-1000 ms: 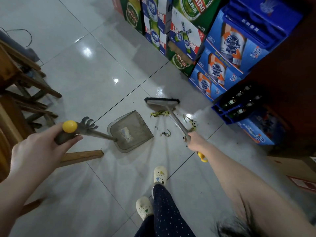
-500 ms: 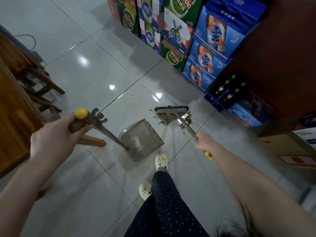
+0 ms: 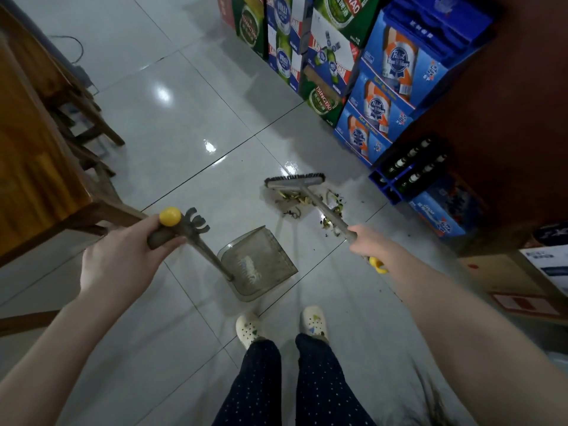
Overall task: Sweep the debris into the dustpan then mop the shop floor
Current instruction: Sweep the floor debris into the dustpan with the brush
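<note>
My left hand [image 3: 123, 259] grips the yellow-capped handle of a grey dustpan [image 3: 258, 265], whose pan stands on the tile floor just ahead of my feet. My right hand [image 3: 367, 241] grips the thin grey shaft of a broom [image 3: 296, 181]. The broom head lies on the floor ahead of the pan, to its right. Yellow-green scraps and dark bits of debris [image 3: 310, 204] lie scattered just behind the bristles and along the shaft, apart from the pan's mouth.
Stacked beer cartons [image 3: 378, 87] line the far right, with a blue crate of bottles [image 3: 408, 170] below them. A wooden table [image 3: 33, 149] and stools stand at the left. Cardboard boxes [image 3: 522, 278] sit at the right. My white clogs [image 3: 250, 329] stand behind the pan.
I stepped forward with the dustpan. The broom head swung right, beyond the scraps, and the debris now lies on the near side of the bristles.
</note>
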Tool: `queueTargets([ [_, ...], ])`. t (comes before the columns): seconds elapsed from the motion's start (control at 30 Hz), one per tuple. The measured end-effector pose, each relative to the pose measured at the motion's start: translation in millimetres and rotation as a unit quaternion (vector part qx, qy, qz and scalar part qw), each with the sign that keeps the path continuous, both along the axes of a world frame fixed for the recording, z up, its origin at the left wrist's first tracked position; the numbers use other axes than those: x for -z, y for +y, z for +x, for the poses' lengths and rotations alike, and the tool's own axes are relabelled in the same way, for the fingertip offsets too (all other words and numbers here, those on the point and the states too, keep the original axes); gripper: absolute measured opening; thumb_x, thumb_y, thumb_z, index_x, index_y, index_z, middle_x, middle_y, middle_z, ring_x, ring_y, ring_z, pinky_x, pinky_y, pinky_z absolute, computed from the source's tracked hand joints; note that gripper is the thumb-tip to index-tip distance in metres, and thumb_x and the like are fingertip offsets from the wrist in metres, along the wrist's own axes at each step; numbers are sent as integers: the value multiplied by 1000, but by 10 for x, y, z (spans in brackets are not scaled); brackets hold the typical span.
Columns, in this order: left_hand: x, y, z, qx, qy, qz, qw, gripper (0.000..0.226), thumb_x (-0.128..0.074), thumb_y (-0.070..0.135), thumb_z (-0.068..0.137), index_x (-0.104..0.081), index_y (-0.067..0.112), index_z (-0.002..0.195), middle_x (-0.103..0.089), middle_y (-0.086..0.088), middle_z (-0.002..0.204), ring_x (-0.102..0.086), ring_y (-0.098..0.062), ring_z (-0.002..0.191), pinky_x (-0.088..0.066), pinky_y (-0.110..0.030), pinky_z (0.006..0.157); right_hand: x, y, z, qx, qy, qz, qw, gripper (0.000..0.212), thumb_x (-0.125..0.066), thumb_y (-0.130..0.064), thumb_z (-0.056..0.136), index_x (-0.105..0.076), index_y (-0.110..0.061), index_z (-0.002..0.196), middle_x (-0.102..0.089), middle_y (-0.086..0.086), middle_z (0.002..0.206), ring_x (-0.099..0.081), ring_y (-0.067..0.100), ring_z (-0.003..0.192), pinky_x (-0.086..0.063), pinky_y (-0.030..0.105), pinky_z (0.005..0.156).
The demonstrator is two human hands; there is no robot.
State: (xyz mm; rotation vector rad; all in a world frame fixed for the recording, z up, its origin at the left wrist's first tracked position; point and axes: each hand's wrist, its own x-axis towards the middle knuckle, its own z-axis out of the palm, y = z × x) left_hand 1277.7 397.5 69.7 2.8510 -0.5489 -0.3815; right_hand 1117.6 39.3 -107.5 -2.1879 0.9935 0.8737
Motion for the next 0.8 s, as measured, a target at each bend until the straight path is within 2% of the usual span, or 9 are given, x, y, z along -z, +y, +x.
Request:
queueTargets([
  [0.13,54,-121,-209,-13,-15,9,1000,40,-54,59,78,-63,28,102,-66,-9,81,-60,-38,80,-37,-34,58,69,-242,141,-43,-10,4,999,25,-45,-7,85,-63,-8,103,-59,11,79,-50,21,60,-38,27,51],
  [0.27,110,-264,-410,-41,-27,19,999,49,-44,66,73,-62,28,99,-65,-8,79,-60,-38,79,-40,-35,59,124,-436,258,-75,-7,21,997,20,-47,-4,84,-62,-4,98,-56,12,78,-47,21,59,-35,27,52],
  [0.37,109,-420,-505,-69,-26,17,997,39,-55,57,79,-63,24,96,-64,-9,74,-59,-39,76,-37,-34,57,189,-582,321,-90,-6,41,995,20,-49,1,82,-60,0,100,-51,10,78,-47,21,64,-37,29,54],
  [0.57,104,-713,-612,-102,-33,11,994,32,-61,52,80,-62,26,97,-66,-10,77,-60,-40,79,-48,-42,64,254,-859,283,-78,2,88,993,11,-48,-3,87,-59,0,90,-49,9,75,-48,22,63,-38,27,53],
  [0.67,114,-827,-666,-96,-33,8,995,36,-57,57,78,-62,26,95,-65,-9,73,-60,-39,76,-50,-44,63,286,-1019,131,-59,23,99,993,25,-47,2,84,-58,5,106,-54,14,81,-57,24,58,-45,32,55],
  [0.8,109,-973,-699,-76,-40,19,996,46,-48,63,74,-64,25,95,-62,-6,68,-59,-38,72,-45,-37,57,220,-1195,-146,-68,47,84,993,39,-45,5,87,-52,-1,124,-61,17,101,-58,22,61,-48,32,58],
])
